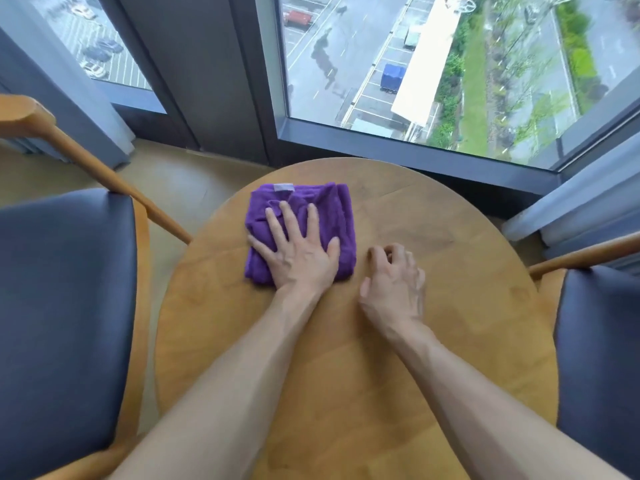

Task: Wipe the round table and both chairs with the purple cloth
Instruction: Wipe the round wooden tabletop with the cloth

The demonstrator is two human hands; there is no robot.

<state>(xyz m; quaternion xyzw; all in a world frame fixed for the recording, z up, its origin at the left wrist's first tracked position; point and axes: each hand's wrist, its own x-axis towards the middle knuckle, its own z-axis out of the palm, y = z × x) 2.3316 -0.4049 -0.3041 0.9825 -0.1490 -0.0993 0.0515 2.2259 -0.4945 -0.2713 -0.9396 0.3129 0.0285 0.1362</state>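
We start with the window (450,64), which fills the far side and looks down on a car park and a road. Below it sits the round table (398,393), its wooden top bare apart from the cloth and our arms. The left chair (62,306) stands tight against the table's left edge, dark seat pad in a wooden frame, one arm rail running up and away. The right chair (599,358) is pushed in at the right edge, only partly in view.

The purple cloth (332,216) lies folded on the far left part of the table, with a pale label at its far edge. Our left hand (298,251) presses flat on it, fingers straight and spread wide, holding nothing in a grip. Our right hand (394,278) rests on the bare wood just beside the cloth, its fingers loosely curled and empty.

We judge the table wipe is only under way, and both chairs look untouched. With a flat palm alone, the folded layers could slide apart or bunch as we push, leaving streaks. The cloth sits near the left rim, so a long stroke that way might carry it off the edge onto the chair seat. The near half of the table, under our forearms, is easy to miss.
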